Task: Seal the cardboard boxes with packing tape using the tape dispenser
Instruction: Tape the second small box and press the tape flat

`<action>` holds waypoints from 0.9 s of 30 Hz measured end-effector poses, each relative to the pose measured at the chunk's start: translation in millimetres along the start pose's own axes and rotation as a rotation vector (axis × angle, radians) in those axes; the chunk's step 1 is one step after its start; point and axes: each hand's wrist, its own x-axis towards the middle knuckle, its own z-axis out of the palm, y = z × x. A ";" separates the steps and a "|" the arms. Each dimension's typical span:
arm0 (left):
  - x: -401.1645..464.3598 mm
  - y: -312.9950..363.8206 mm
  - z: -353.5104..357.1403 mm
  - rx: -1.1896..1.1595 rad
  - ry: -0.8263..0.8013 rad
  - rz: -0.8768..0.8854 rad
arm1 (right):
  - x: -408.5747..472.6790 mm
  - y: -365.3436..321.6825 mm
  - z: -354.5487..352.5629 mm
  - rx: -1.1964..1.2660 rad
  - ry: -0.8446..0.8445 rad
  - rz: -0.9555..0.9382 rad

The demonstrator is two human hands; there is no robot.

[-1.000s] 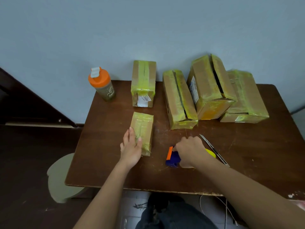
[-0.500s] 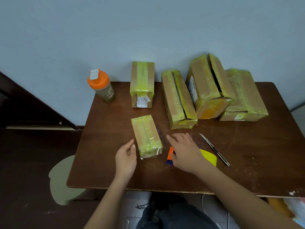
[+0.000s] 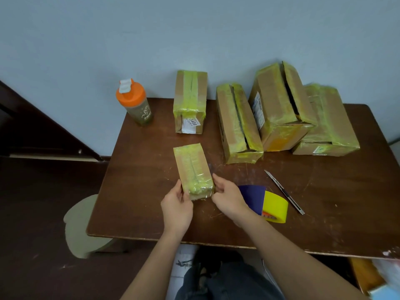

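Both hands now on the near end of the small box (image 3: 193, 169), one at each side. Left hand (image 3: 176, 204) with fingers pinching the left edge; right hand (image 3: 229, 199) with fingers curled on the right edge. A second ago, different: right hand down on the tape dispenser (image 3: 265, 202), left hand flat beside the box. Dispenser now let go, lying on the worktop (image 3: 140, 191) just right of the right hand, blue body and yellow roll showing. Box also turned and pulled closer, near end at the hands.

Probably time to check or turn the box, not to lay tape just yet. Yellow tape already along its top seam, so maybe nearly done with this one.

A bit farther, a thin knife (image 3: 284, 192) lying beside the dispenser. Farther still, four bigger boxes in a row by the wall: one labelled box (image 3: 190, 102), one long box (image 3: 238, 124), one tilted box (image 3: 281, 105) leaning on a flat box (image 3: 329, 124). Two with dark gaps on top, likely still needing tape. At the far left, an orange-capped bottle (image 3: 135, 102).
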 end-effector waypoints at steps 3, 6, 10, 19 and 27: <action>-3.0 3.0 -2.3 -0.099 -0.067 -0.018 | 2.9 4.3 -3.7 -0.002 -0.070 -0.010; -0.7 -1.1 -8.8 -0.089 -0.122 0.070 | 6.6 6.1 -6.8 0.002 -0.048 -0.134; 7.0 -10.2 -8.6 0.065 -0.109 0.189 | 13.0 14.7 -2.0 -0.103 0.031 -0.348; 15.3 -29.7 -10.8 0.110 -0.077 0.404 | 25.4 29.5 -5.1 -0.478 0.085 -0.499; 22.8 -33.2 -9.5 0.393 0.010 0.692 | 34.4 33.6 -0.9 -0.730 0.141 -0.665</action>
